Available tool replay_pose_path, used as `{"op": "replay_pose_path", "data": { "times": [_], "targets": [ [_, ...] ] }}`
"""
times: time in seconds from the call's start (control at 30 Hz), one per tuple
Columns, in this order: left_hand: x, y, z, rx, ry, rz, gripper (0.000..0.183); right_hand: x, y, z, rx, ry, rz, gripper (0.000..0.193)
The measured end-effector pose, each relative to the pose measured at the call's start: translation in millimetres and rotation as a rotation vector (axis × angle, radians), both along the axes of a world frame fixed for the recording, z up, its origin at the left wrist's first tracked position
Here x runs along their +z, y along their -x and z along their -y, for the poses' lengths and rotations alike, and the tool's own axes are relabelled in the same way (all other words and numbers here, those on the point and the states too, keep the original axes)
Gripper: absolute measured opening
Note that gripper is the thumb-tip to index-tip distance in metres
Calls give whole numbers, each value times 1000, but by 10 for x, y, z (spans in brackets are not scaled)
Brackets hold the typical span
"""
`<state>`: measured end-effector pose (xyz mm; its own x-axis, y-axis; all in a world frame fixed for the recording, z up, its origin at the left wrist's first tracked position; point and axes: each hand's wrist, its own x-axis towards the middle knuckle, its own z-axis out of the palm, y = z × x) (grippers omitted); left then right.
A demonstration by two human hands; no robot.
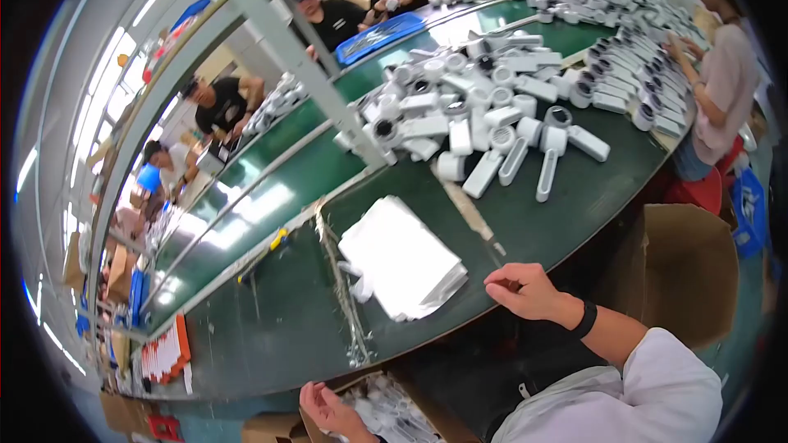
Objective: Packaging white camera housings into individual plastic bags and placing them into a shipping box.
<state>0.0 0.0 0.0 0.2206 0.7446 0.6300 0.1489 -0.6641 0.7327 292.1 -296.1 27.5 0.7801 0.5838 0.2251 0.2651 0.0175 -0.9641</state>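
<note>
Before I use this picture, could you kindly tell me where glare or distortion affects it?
In the head view, bright reflections streak the green surface beyond the pale post; the white stack is nearly washed out; the worktable's near edge bows with the fisheye, and the corners fall to black; the right hand looks reasonably sharp.

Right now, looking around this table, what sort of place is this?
Probably a factory assembly or packing floor: many similar white handled units lie heaped and in rows on the green worktable, several other people are at the work surfaces, and an open cardboard box sits beside the table.
</note>
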Motion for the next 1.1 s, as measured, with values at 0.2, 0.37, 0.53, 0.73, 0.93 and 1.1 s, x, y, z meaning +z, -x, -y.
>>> {"op": "replay_pose_path", "data": {
  "times": [0.2,0.37,0.53,0.73,0.93,1.1],
  "targets": [
    [-61,-954,251,-177,359,-19,17,376,-874,579,-712,199,80,26],
    [-97,-1075,236,-15,369,-54,17,506,-1552,760,-653,794,111,69],
    [3,-1085,299,-5,388,-76,17,388,-1828,695,-571,937,0,57],
    [38,-1037,268,-54,435,0,16,246,-1523,921,-398,123,-460,25],
    [828,-1402,937,-453,-281,-371,42,134,-666,562,-84,-415,-679,40],
    [938,-1717,1219,-554,-624,-674,45,66,-517,206,-60,-358,-705,30]
  ]
}}
